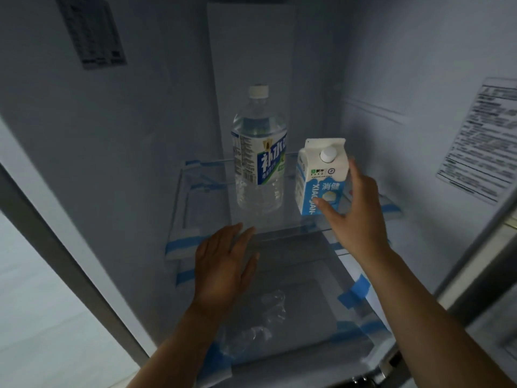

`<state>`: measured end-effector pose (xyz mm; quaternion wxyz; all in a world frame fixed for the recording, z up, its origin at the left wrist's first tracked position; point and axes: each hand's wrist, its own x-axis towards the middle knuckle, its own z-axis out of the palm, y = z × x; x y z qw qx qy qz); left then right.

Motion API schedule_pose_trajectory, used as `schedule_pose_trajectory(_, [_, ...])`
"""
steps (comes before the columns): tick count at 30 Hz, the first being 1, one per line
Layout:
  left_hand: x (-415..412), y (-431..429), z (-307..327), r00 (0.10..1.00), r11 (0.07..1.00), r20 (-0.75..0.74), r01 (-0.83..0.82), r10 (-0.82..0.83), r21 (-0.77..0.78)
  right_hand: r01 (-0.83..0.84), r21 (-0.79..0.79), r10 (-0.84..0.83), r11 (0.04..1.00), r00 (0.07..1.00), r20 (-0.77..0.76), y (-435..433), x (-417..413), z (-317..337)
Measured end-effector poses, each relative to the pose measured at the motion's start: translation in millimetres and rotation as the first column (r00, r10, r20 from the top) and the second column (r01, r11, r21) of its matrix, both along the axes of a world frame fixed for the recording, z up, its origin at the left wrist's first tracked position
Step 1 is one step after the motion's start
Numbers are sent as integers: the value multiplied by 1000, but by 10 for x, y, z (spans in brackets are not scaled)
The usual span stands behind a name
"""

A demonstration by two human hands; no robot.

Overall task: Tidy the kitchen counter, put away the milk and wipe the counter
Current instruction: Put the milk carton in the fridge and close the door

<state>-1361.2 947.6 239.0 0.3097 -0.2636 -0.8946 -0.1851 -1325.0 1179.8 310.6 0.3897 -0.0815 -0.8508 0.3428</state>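
Observation:
A white and blue milk carton (317, 175) with a round white cap stands upright on the glass shelf (201, 203) inside the open fridge, on the shelf's right side. My right hand (355, 211) is wrapped around the carton's right side, thumb on the front and fingers behind. My left hand (223, 264) hovers flat with fingers apart at the shelf's front edge, holding nothing.
A tall clear water bottle (258, 152) with a blue and white label stands just left of the carton. Blue tape strips (354, 295) hold the shelves. A lower shelf (316, 312) carries clear plastic wrap (272, 306). Printed stickers (481, 141) sit on the fridge walls.

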Motion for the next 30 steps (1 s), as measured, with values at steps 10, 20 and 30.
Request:
schedule_pose_trajectory(10, [157, 112, 245, 947, 952, 106, 297, -304, 80, 349, 345, -400, 871, 912, 89, -274, 1403, 442])
schedule_pose_trajectory(20, [1128, 856, 403, 549, 571, 181, 813, -816, 113, 674, 444, -800, 590, 561, 212, -372, 3317, 406])
schedule_pose_trajectory(30, [2059, 1461, 682, 375, 379, 53, 916, -926, 130, 720, 480, -865, 501, 442, 239, -291, 4245, 262])
